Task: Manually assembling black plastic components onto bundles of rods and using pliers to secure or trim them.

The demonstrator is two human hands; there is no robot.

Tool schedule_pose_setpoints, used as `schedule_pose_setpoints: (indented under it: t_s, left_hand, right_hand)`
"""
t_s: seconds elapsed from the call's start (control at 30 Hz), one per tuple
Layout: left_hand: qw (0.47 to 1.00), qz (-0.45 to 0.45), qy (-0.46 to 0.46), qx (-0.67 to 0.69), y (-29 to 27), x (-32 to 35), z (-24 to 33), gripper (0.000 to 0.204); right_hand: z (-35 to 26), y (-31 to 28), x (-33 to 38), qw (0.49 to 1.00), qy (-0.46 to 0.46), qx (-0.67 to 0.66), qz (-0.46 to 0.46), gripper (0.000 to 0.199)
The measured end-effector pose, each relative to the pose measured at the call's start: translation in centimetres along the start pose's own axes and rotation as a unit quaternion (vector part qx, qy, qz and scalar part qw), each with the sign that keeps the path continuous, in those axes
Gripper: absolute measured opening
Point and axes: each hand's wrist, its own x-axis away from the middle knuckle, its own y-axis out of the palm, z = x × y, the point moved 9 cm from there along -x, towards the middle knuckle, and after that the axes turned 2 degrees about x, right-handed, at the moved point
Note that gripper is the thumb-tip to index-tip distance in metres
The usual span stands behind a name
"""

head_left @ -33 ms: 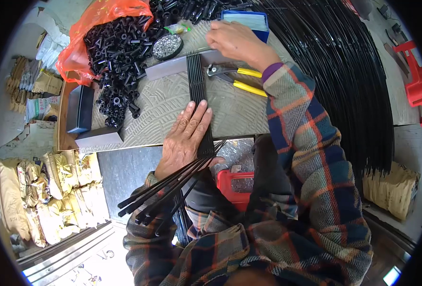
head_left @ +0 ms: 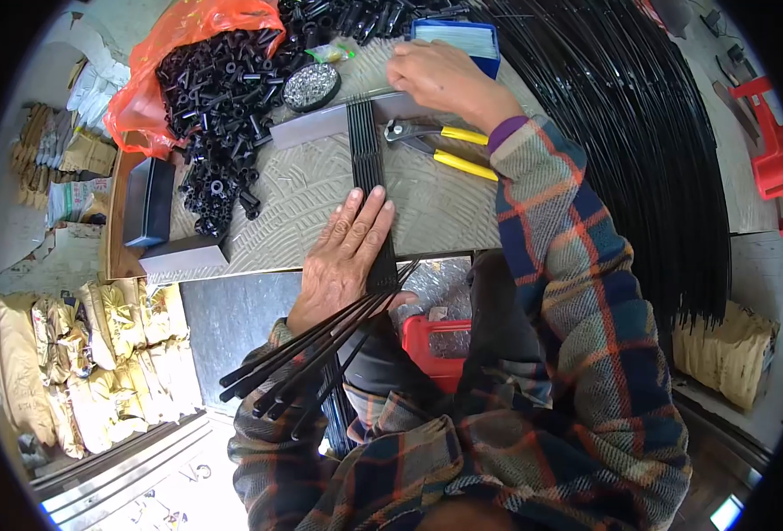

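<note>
A row of thin black rods is laid side by side on the ribbed mat of the table, running from near to far. The left hand is pressed flat on the near end of the row, fingers open and spread, nothing gripped. From under its palm a loose bundle of rods fans out toward the near left, past the table edge and over the lap.

The right hand is held at the far end of the row, fingers curled downward at the grey bar that lies across the rod tips; whether anything is pinched between the fingers cannot be told. A blue box is seen just beyond that hand. Pliers with yellow handles lie on the mat just right of the row, near the right wrist.

To the far left, a heap of black tubes is spilled from an orange bag, and a round tin of small metal parts stands beside it. A dark box and a grey block lie at the left edge of the table. A big coil of black wire is seen on the right, and a red basket below the table edge.
</note>
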Motion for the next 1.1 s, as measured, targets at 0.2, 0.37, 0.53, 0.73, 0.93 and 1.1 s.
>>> schedule_pose_setpoints:
  t_s: [0.2, 0.37, 0.53, 0.73, 0.93, 1.1]
  left_hand:
    - [1.000, 0.000, 0.005, 0.008, -0.1, -0.3, -0.5, 0.087]
    - [1.000, 0.017, 0.018, -0.012, -0.1, -1.6, -0.3, 0.073]
    - [0.998, 0.039, 0.014, -0.041, 0.0, -0.9, -0.6, 0.074]
    - [0.994, 0.089, 0.044, -0.050, -0.3, -0.9, 0.3, 0.077]
    - [0.992, 0.099, 0.066, -0.030, -2.0, 0.2, 0.8, 0.093]
    - [0.787, 0.128, 0.056, 0.601, -10.2, -0.2, 3.2, 0.064]
  right_hand:
    - [-1.5, -1.0, -1.1, 0.987, -0.099, -0.031, 0.126, 0.014]
    - [6.2, -4.7, 1.5, 0.976, 0.104, 0.127, 0.140, 0.010]
    - [6.5, -3.8, 1.4, 0.980, 0.121, 0.129, 0.086, 0.006]
    - [8.5, -6.8, 3.6, 0.965, 0.129, 0.000, 0.227, 0.007]
    - [-1.2, -13.1, 7.2, 0.795, 0.178, -0.545, 0.198, 0.017]
    - [-12.5, -21.1, 10.8, 0.928, 0.039, -0.329, 0.167, 0.011]
